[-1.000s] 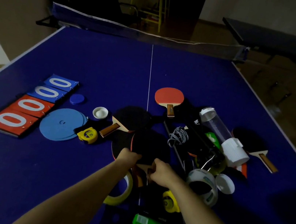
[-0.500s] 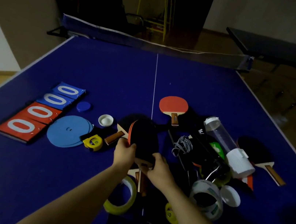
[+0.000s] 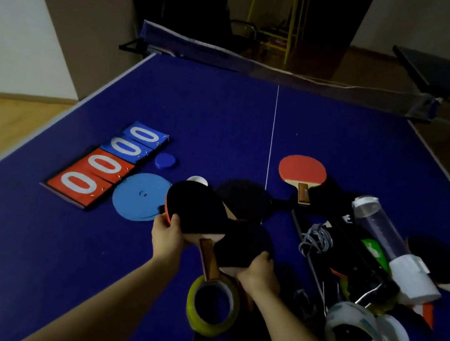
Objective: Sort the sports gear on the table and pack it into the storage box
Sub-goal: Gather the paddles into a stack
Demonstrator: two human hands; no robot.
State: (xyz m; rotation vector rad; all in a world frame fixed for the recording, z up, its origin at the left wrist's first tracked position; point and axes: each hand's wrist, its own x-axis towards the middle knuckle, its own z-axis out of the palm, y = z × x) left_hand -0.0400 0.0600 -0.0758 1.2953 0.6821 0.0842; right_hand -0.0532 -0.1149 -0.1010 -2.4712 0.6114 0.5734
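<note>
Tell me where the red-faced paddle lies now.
The red-faced paddle lies just right of the white centre line, beyond both hands, far from the scoreboard.

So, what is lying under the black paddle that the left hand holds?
Under the black paddle in the left hand show part of the blue disc and a white cap. The rest of both is covered.

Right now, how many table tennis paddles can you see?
5. One in the left hand, one in the right hand, a black one behind them, a red one near the centre line, one far right. The clutter may hide more.
</note>
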